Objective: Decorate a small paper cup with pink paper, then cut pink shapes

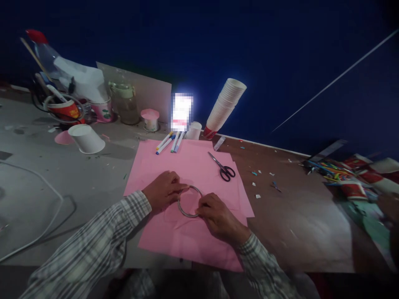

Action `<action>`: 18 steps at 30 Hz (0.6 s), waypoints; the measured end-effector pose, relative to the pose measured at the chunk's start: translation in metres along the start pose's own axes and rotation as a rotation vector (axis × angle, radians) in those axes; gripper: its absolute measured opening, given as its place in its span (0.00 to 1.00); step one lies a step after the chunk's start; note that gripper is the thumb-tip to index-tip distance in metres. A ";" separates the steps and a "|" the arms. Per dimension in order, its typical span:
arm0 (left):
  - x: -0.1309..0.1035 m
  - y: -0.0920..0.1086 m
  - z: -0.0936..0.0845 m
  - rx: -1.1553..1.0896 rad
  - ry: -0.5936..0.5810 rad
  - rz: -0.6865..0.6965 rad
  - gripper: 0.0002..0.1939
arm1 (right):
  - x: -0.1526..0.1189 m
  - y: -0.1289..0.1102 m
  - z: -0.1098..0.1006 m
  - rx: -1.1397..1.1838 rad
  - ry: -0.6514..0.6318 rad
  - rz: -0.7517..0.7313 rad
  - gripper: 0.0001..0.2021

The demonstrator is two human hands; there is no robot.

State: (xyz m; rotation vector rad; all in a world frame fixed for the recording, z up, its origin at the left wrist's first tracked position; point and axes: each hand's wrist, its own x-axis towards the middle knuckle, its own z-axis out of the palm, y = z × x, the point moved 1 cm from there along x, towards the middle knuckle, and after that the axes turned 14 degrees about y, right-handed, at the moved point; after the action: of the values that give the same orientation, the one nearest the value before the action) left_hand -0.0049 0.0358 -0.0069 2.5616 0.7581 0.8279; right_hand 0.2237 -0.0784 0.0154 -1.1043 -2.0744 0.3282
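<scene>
A thin grey ring (184,213) lies flat on several overlapping sheets of pink paper (199,166). My left hand (163,189) grips the ring's upper left edge, with one finger reaching over the rim. At the ring's lower right, my right hand (220,216) has its fingers closed on the rim. Up and to the right on the paper rest scissors (225,171) with black handles. Several capped markers (170,143) lie at the paper's far edge.
A tilted stack of white paper cups (227,104) leans by the blue wall. At left are an upturned white cup (86,139), a jar (124,104) and a red cup of tools (67,110). Paper scraps (258,196) lie to the right. A white cable (51,224) curves at left.
</scene>
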 end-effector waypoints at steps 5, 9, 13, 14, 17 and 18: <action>0.001 0.004 -0.002 0.018 0.011 -0.006 0.20 | 0.000 0.000 0.001 -0.004 0.002 0.006 0.12; 0.002 0.013 -0.006 0.023 -0.012 -0.005 0.37 | -0.001 0.001 0.002 -0.022 0.005 0.009 0.11; 0.001 0.020 -0.003 0.032 -0.049 -0.049 0.48 | 0.000 0.002 0.002 -0.029 0.013 -0.019 0.10; 0.001 0.020 -0.002 0.034 -0.051 -0.063 0.48 | 0.000 0.002 0.002 -0.029 0.018 -0.023 0.10; 0.001 0.020 0.002 0.028 -0.070 -0.079 0.45 | 0.001 0.002 0.002 -0.031 0.022 -0.035 0.11; 0.001 0.019 0.003 0.028 -0.079 -0.079 0.45 | 0.002 0.002 0.001 -0.030 0.021 -0.040 0.11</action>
State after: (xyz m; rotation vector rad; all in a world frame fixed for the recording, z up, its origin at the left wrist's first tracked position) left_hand 0.0052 0.0203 0.0000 2.5542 0.8456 0.6918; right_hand 0.2233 -0.0758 0.0141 -1.0782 -2.0866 0.2657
